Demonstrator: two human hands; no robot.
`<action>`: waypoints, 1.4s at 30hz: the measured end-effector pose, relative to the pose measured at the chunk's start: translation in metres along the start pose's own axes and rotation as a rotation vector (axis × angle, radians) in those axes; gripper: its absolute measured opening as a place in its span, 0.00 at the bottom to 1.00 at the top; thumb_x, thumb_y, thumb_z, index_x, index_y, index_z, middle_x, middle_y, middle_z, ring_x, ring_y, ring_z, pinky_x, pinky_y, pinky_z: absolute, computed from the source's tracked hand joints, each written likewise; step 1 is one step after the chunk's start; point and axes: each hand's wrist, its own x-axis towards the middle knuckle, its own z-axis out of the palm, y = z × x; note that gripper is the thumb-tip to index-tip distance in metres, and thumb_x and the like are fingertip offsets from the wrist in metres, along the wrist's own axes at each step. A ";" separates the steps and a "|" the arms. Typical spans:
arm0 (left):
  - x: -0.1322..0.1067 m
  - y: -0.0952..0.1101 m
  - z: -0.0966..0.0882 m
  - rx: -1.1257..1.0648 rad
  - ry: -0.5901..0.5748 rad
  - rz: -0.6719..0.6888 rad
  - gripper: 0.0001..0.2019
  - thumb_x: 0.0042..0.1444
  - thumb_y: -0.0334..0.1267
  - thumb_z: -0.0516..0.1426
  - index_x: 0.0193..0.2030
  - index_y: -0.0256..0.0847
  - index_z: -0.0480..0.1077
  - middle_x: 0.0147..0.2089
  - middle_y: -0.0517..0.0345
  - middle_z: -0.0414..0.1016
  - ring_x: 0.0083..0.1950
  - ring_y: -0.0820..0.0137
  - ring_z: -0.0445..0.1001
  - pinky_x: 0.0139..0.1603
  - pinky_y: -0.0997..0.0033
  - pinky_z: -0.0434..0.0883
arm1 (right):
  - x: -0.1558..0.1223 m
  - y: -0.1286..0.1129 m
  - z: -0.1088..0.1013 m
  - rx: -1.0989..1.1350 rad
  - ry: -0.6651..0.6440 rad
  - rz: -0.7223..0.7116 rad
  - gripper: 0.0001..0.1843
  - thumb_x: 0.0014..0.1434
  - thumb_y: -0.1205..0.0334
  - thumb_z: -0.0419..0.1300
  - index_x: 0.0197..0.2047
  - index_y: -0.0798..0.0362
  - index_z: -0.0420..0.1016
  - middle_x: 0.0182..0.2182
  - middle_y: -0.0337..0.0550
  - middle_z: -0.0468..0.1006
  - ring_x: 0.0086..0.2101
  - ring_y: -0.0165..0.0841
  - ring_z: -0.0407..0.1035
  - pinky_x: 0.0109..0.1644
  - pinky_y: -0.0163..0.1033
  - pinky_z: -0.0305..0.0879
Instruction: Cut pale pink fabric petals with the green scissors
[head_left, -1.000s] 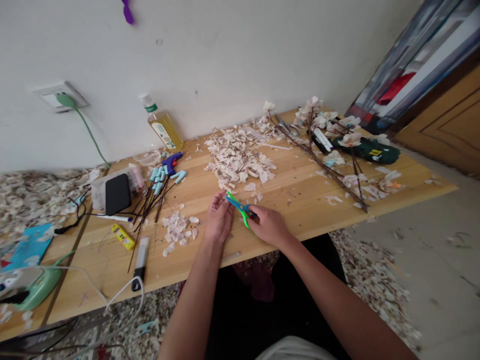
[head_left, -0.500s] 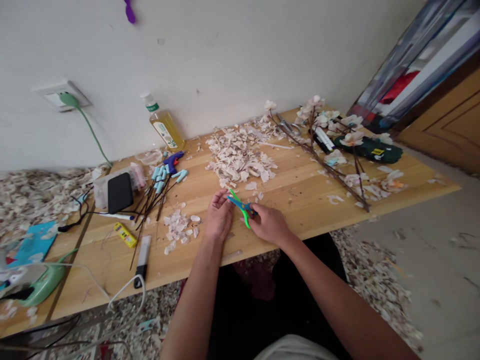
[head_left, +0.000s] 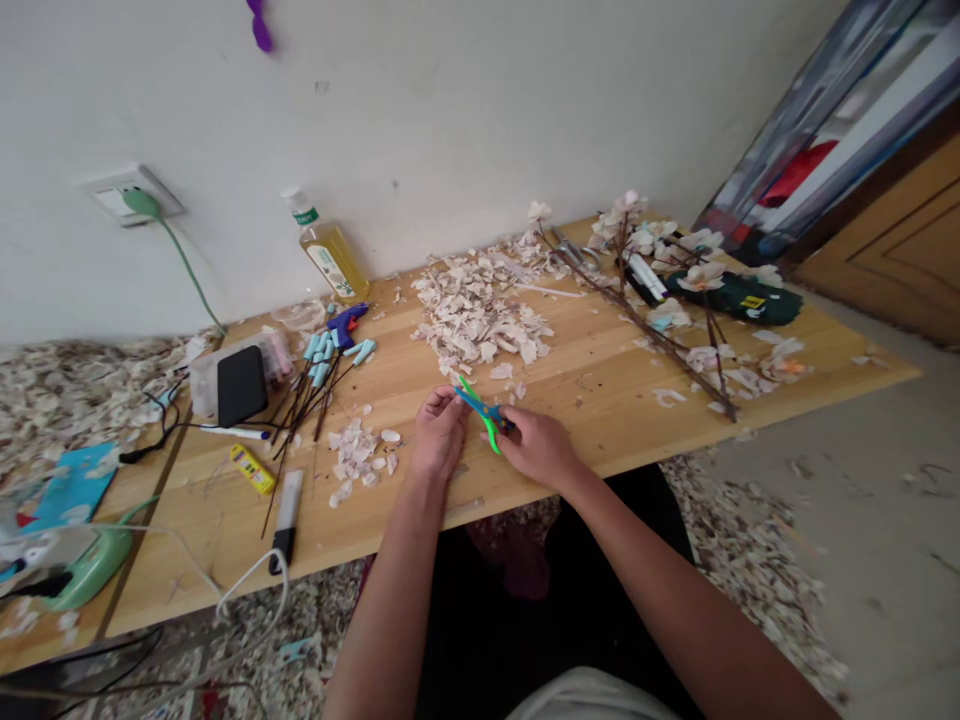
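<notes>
On my feed the right hand [head_left: 541,450] has its grip closed around the handles of the blue-and-green scissors [head_left: 480,404], which sit above the front part of the wooden tabletop [head_left: 600,412], their blades slightly parted and pointing to the left hand [head_left: 437,435]. That left hand is raised beside the blade ends, fingers bent toward the thumb; I can't tell whether its grip is closed on a small piece, nor whether the blades touch the fingertips.

Just beyond the hands I see a broad heap of pale petal-like flakes [head_left: 480,315], and to the left of the left hand a smaller pile of whitish flakes [head_left: 351,455]. Farther left I have a blue glue gun [head_left: 346,322] next to light-blue pieces [head_left: 319,350] on dark thin stems, a black phone [head_left: 241,385] leaning over a clear plastic box [head_left: 201,385], and a yellow packet [head_left: 251,469]. A bottle of yellow liquid [head_left: 330,258] stands near the wall. On my right, a brown branch [head_left: 660,342] with white blossoms lies across the tabletop, near a dark green pouch [head_left: 772,306] and silver scissors [head_left: 590,259].
</notes>
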 end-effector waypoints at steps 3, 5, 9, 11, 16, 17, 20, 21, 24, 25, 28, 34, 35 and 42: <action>0.000 0.001 0.000 -0.016 -0.001 0.004 0.16 0.37 0.36 0.74 0.31 0.40 0.74 0.32 0.61 0.77 0.34 0.77 0.74 0.44 0.76 0.72 | 0.000 0.000 0.000 0.007 -0.002 -0.007 0.12 0.60 0.50 0.62 0.41 0.48 0.74 0.32 0.41 0.80 0.32 0.37 0.73 0.33 0.37 0.55; 0.000 0.002 0.001 -0.038 0.003 0.013 0.15 0.37 0.35 0.74 0.31 0.40 0.74 0.33 0.62 0.77 0.35 0.77 0.74 0.44 0.76 0.71 | 0.000 0.000 -0.001 0.012 -0.006 -0.015 0.12 0.59 0.50 0.62 0.41 0.48 0.74 0.33 0.40 0.80 0.33 0.37 0.73 0.33 0.37 0.55; 0.000 0.002 0.001 -0.055 0.009 0.025 0.17 0.37 0.34 0.74 0.33 0.41 0.74 0.34 0.63 0.77 0.36 0.77 0.74 0.44 0.77 0.70 | 0.000 0.000 -0.001 0.014 -0.010 -0.023 0.11 0.59 0.50 0.62 0.40 0.48 0.74 0.32 0.40 0.80 0.32 0.37 0.72 0.33 0.37 0.55; 0.001 0.002 0.001 -0.060 0.002 0.013 0.17 0.37 0.34 0.74 0.33 0.41 0.74 0.33 0.63 0.77 0.36 0.77 0.74 0.44 0.77 0.70 | 0.000 0.000 0.000 0.016 -0.008 -0.027 0.11 0.59 0.50 0.62 0.39 0.48 0.74 0.32 0.40 0.80 0.32 0.37 0.72 0.33 0.37 0.54; 0.001 0.000 0.001 -0.066 -0.014 -0.005 0.16 0.38 0.33 0.73 0.33 0.40 0.74 0.34 0.62 0.77 0.36 0.77 0.74 0.45 0.76 0.70 | 0.000 0.001 0.000 0.021 0.000 -0.015 0.12 0.59 0.49 0.62 0.40 0.48 0.75 0.31 0.40 0.80 0.31 0.36 0.72 0.32 0.37 0.54; 0.001 0.000 0.000 -0.066 -0.019 -0.007 0.16 0.39 0.33 0.73 0.34 0.40 0.74 0.34 0.62 0.77 0.36 0.77 0.74 0.45 0.76 0.70 | 0.000 0.001 0.000 0.021 -0.002 -0.012 0.12 0.59 0.49 0.62 0.40 0.48 0.75 0.31 0.40 0.80 0.31 0.36 0.71 0.32 0.37 0.53; 0.001 -0.001 -0.001 -0.067 -0.030 -0.010 0.15 0.40 0.33 0.73 0.34 0.40 0.74 0.34 0.62 0.77 0.36 0.78 0.74 0.45 0.76 0.70 | 0.001 0.001 -0.001 0.019 -0.004 -0.009 0.12 0.59 0.49 0.62 0.39 0.48 0.75 0.30 0.40 0.79 0.30 0.36 0.71 0.32 0.37 0.53; 0.001 -0.001 -0.001 -0.065 -0.031 -0.010 0.15 0.40 0.33 0.73 0.34 0.40 0.74 0.34 0.62 0.77 0.36 0.77 0.74 0.45 0.76 0.70 | 0.001 0.001 -0.001 0.019 -0.004 -0.010 0.12 0.60 0.49 0.62 0.39 0.48 0.75 0.30 0.40 0.79 0.30 0.35 0.71 0.32 0.37 0.53; 0.001 -0.001 -0.001 -0.049 -0.027 -0.009 0.15 0.40 0.34 0.73 0.34 0.40 0.74 0.34 0.62 0.77 0.36 0.77 0.74 0.45 0.74 0.70 | 0.001 0.001 -0.001 0.020 -0.001 -0.014 0.11 0.60 0.49 0.61 0.38 0.48 0.74 0.29 0.39 0.79 0.30 0.35 0.71 0.32 0.37 0.53; 0.001 -0.001 -0.001 -0.041 -0.024 -0.007 0.15 0.41 0.34 0.72 0.34 0.41 0.74 0.34 0.62 0.76 0.36 0.76 0.74 0.45 0.74 0.70 | 0.001 0.001 0.000 0.019 -0.001 -0.015 0.11 0.60 0.49 0.61 0.38 0.48 0.74 0.29 0.39 0.79 0.30 0.35 0.71 0.32 0.37 0.53; 0.001 -0.002 -0.001 -0.023 -0.009 -0.004 0.15 0.41 0.34 0.72 0.35 0.41 0.74 0.34 0.62 0.77 0.36 0.76 0.74 0.45 0.74 0.70 | 0.001 0.001 0.000 0.015 -0.002 -0.009 0.11 0.60 0.50 0.61 0.38 0.49 0.74 0.29 0.39 0.79 0.30 0.35 0.71 0.32 0.37 0.53; 0.001 -0.001 0.000 -0.018 0.002 -0.009 0.15 0.39 0.36 0.73 0.33 0.40 0.76 0.33 0.61 0.78 0.35 0.76 0.75 0.45 0.74 0.71 | 0.002 0.001 0.000 0.015 -0.002 0.016 0.12 0.60 0.49 0.61 0.40 0.49 0.74 0.30 0.39 0.79 0.31 0.36 0.72 0.32 0.37 0.54; 0.001 -0.001 0.000 -0.011 0.003 -0.005 0.15 0.38 0.36 0.73 0.32 0.40 0.76 0.33 0.61 0.78 0.35 0.76 0.75 0.45 0.74 0.71 | 0.002 0.000 -0.001 0.013 -0.004 0.016 0.12 0.60 0.49 0.61 0.40 0.49 0.74 0.30 0.39 0.79 0.31 0.36 0.72 0.32 0.37 0.54; 0.001 0.000 0.001 0.058 0.032 0.031 0.16 0.36 0.39 0.74 0.32 0.41 0.76 0.32 0.62 0.78 0.35 0.76 0.74 0.44 0.75 0.72 | 0.001 -0.001 -0.004 0.031 -0.027 -0.003 0.12 0.59 0.49 0.61 0.39 0.49 0.74 0.28 0.39 0.78 0.30 0.36 0.71 0.32 0.37 0.54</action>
